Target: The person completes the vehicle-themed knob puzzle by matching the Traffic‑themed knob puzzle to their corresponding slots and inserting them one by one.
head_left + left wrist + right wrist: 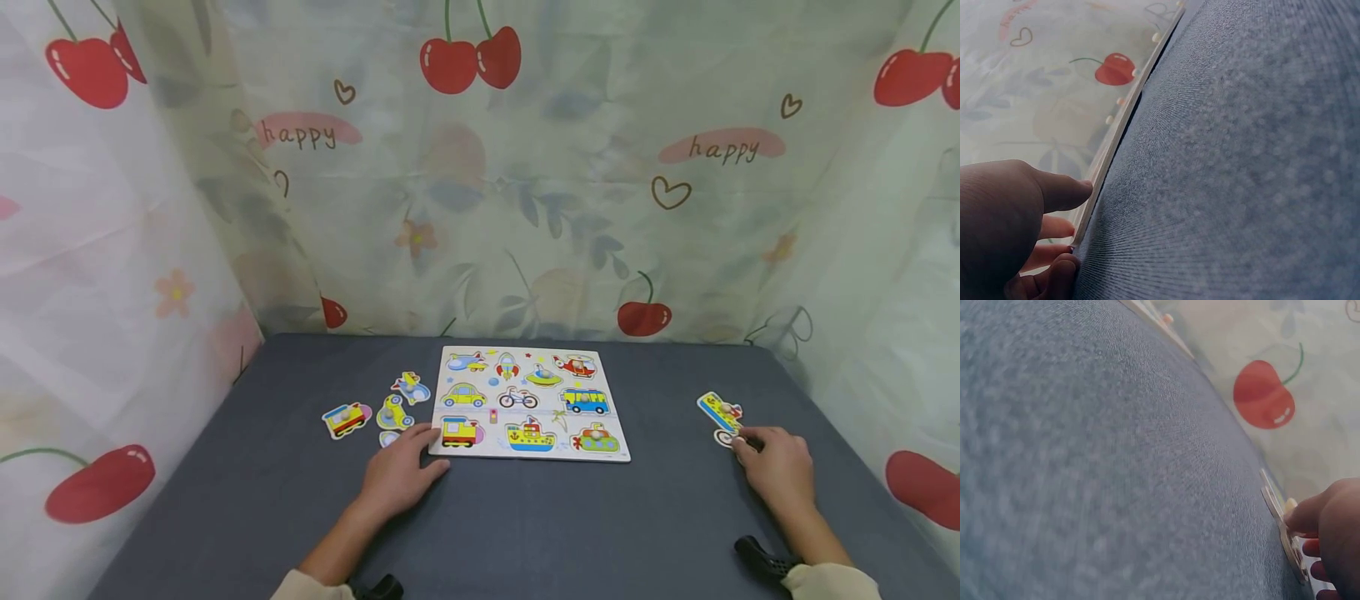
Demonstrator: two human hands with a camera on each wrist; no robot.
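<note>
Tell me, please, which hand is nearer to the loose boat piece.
Right. The right hand is just beside the boat piece; the left hand is across the puzzle board, at its near left corner.

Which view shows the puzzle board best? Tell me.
The head view, because the puzzle board shows almost whole, face up. The left wrist view gives mainly its thin edge; the right wrist view, only a sliver at the top.

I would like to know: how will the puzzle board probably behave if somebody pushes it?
The puzzle board looks thin and straight-edged, so it is probably stiff and fairly light for its size. Lying flat and broad, it seems more apt to slide than tip. The ribbed texture of the grey surface may add some drag.
</note>
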